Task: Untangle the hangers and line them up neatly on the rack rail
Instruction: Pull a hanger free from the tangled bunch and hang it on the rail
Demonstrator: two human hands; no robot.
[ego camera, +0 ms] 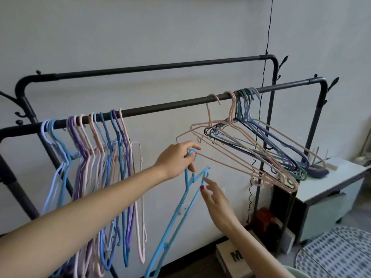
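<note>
My left hand (177,159) grips the hook of a light blue hanger (180,211), which hangs down from it below the front rack rail (170,106). My right hand (215,197) is just right of that hanger with relaxed fingers, the fingertips close to its upper arm. Several hangers in blue, purple and pink (96,161) hang in a row on the left part of the rail. A tangled bunch of pink, blue and green hangers (251,143) hangs tilted from the right part of the rail.
A second, higher rail (150,67) runs behind the front one. A white cabinet (329,185) stands to the right, with a cardboard box (230,255) and dark items on the floor below. A black cable (265,73) hangs down the wall.
</note>
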